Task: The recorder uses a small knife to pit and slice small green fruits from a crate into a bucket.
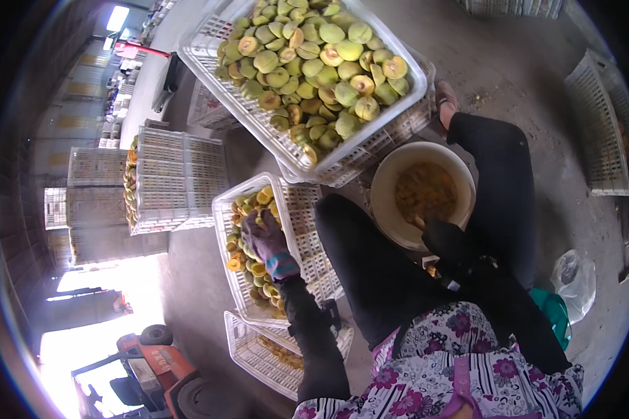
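My left hand (264, 237), in a greyish-purple glove with a teal cuff, reaches down into a white slatted crate (219, 230) of green and yellow fruit halves (258, 283). Its fingers curl among the fruit, and what they hold is hidden. Between my legs stands a cream-coloured bucket (383, 202) with orange-brown pieces (430, 188) in the bottom. Over its near rim, my right hand (421, 222) comes out of a black sleeve. Only a little of that hand shows, and its fingers are too indistinct to read.
A larger white crate (416, 80) heaped with greenish fruit halves rests ahead on another crate. Stacked crates (178, 174) stand at left, a lower crate (241, 349) beside my left arm. An orange vehicle (154, 370) is at lower left. A clear plastic bag (575, 279) lies at right.
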Motion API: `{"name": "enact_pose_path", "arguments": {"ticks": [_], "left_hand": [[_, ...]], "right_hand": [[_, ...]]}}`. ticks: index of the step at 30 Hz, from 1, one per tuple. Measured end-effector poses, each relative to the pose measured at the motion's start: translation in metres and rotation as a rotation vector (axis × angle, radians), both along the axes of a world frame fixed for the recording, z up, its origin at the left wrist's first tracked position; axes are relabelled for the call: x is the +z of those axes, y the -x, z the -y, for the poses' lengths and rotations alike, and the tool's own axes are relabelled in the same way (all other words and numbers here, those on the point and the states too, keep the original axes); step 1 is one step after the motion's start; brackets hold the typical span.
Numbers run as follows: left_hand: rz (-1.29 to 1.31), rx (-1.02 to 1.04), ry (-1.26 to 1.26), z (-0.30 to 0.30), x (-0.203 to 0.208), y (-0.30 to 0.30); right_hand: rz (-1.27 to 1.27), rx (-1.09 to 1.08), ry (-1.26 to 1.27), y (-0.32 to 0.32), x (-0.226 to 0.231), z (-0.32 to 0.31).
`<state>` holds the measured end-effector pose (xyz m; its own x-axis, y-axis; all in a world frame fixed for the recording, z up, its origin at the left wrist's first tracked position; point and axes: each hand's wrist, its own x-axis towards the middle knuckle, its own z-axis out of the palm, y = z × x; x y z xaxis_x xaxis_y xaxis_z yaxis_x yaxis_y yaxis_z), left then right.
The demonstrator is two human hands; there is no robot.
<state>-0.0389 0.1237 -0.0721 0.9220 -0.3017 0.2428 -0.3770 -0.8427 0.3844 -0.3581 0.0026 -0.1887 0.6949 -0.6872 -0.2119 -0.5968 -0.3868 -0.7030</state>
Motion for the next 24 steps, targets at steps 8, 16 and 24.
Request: {"name": "enact_pose_path", "arguments": {"ticks": [8, 16, 24], "left_hand": [[0.438, -0.892, -0.168, 0.172, 0.007, -0.062], [0.326, -0.883, -0.912, 0.221, -0.021, -0.109], [-0.037, -0.799, 0.080, 0.200, -0.002, -0.071]], "right_hand": [[-0.163, 0.001, -0.221, -0.011, 0.030, 0.007], [-0.046, -0.061, -0.295, -0.019, 0.043, 0.015], [-0.092, -0.066, -0.248, -0.018, 0.042, 0.008]]}}
